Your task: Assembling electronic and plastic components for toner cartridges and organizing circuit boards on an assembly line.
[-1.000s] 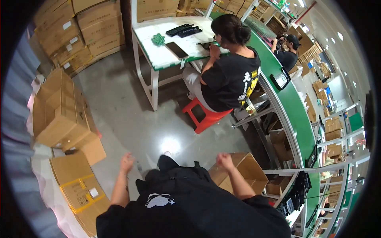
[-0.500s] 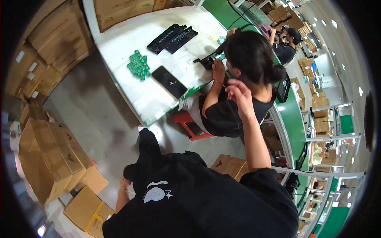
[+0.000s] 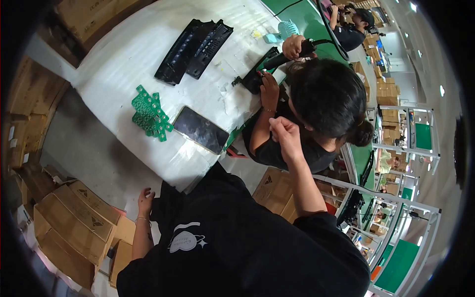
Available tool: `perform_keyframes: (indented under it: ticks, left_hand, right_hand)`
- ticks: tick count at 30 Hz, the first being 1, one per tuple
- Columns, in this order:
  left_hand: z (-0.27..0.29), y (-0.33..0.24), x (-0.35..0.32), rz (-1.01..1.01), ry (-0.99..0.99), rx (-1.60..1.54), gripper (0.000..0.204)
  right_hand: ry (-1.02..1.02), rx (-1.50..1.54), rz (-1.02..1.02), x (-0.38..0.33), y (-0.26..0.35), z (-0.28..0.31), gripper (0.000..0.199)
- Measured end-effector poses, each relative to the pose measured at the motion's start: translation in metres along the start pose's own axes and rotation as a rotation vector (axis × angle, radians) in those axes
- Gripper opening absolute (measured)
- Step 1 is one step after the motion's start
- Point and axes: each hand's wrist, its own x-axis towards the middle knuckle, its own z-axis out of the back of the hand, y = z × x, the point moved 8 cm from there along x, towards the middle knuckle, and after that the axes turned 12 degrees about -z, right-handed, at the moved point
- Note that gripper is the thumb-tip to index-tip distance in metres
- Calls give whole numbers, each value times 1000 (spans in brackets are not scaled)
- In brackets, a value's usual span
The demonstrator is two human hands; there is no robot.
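Observation:
My right hand is raised in front of a seated co-worker's shoulder, its fingers curled in and nothing showing in them. My left hand hangs low by the table's near corner, fingers loosely apart and holding nothing. On the white-covered table lie a dark-screened smartphone, a loose pile of green circuit boards and black plastic housings. The co-worker grips a black corded power screwdriver over another black housing, steadying it with the other hand.
A teal piece stands at the table's far side. Cardboard boxes are stacked at the left, with another box near my right side. Metal racks and a green workbench extend along the right, where another person works.
I have moved closer to the table, which now fills more of the view. My right hand's fingers have curled closed. My left hand has swung forward into fuller view.

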Motion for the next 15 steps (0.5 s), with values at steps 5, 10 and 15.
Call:
perform_keyframes:
  ticks: [5,10,15]
  left_hand:
    - [-8,40,-13,89,68,39,35]
    - [-16,43,-21,69,94,15,32]
    - [-19,32,-41,45,159,-21,28]
  right_hand:
    - [-67,20,58,31,3,-10,13]
    - [-219,-3,222,62,8,6,35]
    - [-322,404,226,118,46,21,49]
